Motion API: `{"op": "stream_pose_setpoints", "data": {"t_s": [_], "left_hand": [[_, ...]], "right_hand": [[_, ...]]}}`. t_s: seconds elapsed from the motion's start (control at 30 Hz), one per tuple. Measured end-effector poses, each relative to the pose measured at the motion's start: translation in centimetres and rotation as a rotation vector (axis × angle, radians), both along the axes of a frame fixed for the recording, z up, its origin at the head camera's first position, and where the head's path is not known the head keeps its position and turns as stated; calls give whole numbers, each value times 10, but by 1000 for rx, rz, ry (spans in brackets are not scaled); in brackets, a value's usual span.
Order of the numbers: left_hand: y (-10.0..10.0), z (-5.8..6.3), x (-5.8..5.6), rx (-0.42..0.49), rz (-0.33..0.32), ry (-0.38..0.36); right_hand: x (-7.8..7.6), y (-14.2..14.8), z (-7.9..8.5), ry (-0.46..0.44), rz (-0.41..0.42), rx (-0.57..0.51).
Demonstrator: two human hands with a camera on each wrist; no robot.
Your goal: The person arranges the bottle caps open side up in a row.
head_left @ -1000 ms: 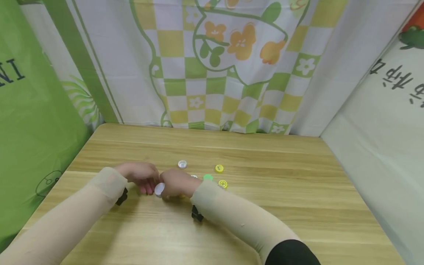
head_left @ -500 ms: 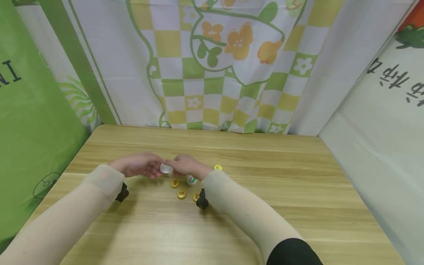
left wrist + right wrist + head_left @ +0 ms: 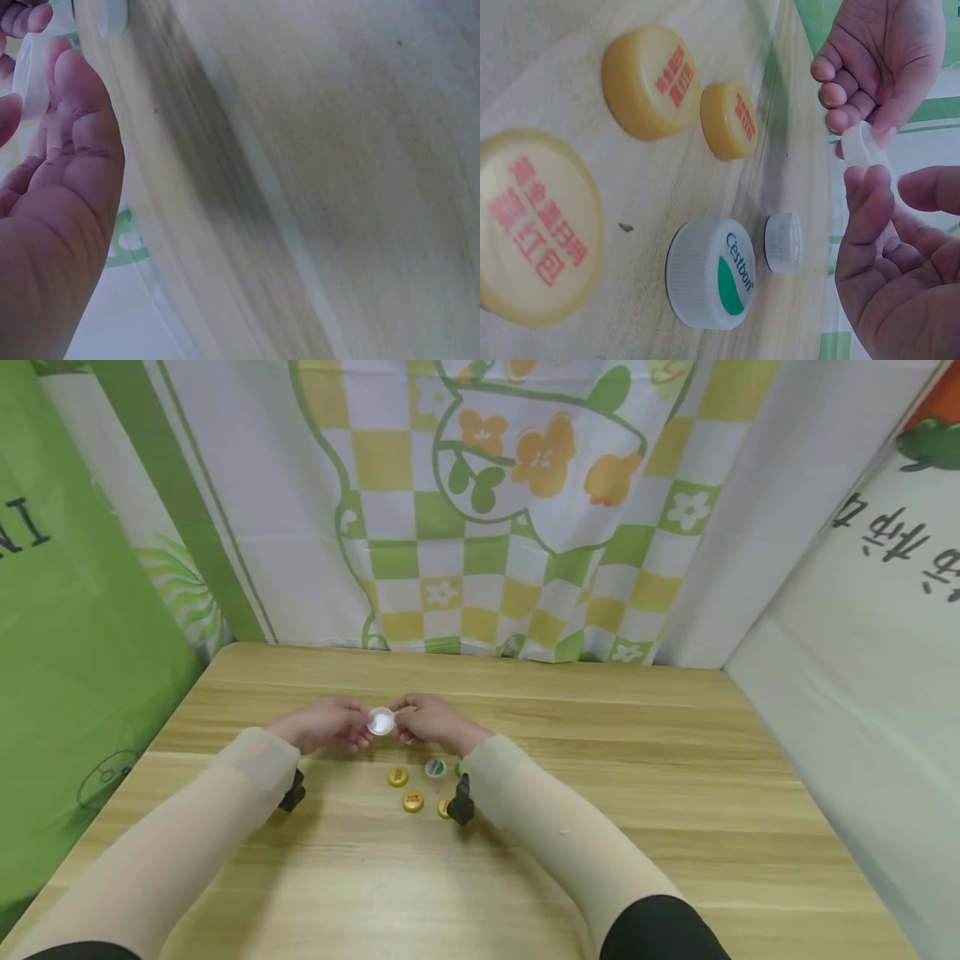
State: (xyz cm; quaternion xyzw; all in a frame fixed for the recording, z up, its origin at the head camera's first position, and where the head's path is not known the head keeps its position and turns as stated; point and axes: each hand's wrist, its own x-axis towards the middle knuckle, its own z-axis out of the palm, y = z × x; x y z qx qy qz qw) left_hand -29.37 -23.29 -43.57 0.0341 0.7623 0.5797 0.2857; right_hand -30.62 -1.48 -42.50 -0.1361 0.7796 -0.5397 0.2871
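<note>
A white bottle cap is up off the table between the two hands. My left hand pinches it; in the left wrist view its thumb and fingers lie on opposite sides of the cap. The right hand is on the cap's other side, fingertips at its edge. In the right wrist view, the right thumb stands apart from the fingers, with nothing seen in the gap. Below the hands, a white and green Cestbon cap and yellow caps with red print rest on the table.
A smaller white cap stands beyond the Cestbon cap on the wooden table. A green cap is partly hidden by the right sleeve. Behind the table hangs a patterned curtain.
Both hands first rose from the table with the white cap, moving away from me. Since then the cap has turned its face up and the right hand's fingers have spread.
</note>
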Motion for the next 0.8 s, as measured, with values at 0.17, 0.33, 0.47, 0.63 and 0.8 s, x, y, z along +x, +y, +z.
{"op": "stream_pose_setpoints", "data": {"t_s": [0.17, 0.33, 0.47, 0.63, 0.8], "left_hand": [[4, -8, -4, -24, 16, -36], [9, -10, -4, -17, 29, -29], [10, -11, -1, -23, 41, -36], [11, -14, -3, -37, 47, -36], [11, -15, -6, -70, 47, -33]], "right_hand": [[-5, -1, -6, -29, 31, 22], [-9, 0, -9, -56, 37, 17], [-10, 1, -11, -79, 72, 26], [-11, 1, -12, -113, 89, 26], [-13, 0, -12, -140, 114, 10]]}}
